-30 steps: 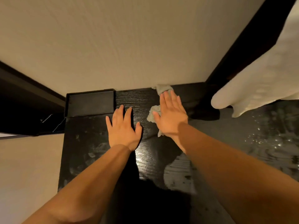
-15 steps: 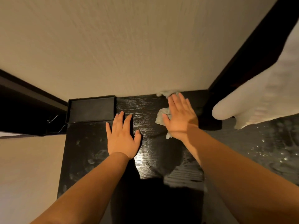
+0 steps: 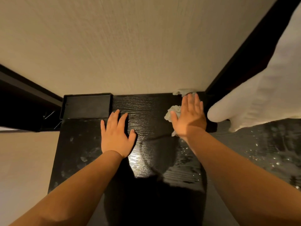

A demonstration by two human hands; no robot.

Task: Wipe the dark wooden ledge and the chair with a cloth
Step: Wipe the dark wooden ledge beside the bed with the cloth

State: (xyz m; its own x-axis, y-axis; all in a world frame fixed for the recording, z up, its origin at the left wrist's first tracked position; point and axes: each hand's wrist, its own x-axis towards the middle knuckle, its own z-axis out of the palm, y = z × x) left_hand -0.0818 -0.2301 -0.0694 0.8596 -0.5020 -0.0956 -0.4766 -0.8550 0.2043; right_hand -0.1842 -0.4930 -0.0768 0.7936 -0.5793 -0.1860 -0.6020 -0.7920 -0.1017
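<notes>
Your left hand [image 3: 116, 136] lies flat on the dark wooden ledge [image 3: 146, 108] with straight fingers and holds nothing. Your right hand [image 3: 189, 119] is flat too, and its straight fingers press down on the pale cloth [image 3: 173, 111], which is bunched up at the far right of the ledge, right by the wall [image 3: 130, 46]. A black tray [image 3: 86, 106] sits by the wall just past your left hand

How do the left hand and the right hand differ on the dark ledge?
The left hand lies flat on the bare ledge; the right hand presses a pale cloth. The left hand sits near the black tray; the right hand lies nearer the wall. Both have straight fingers.
</notes>
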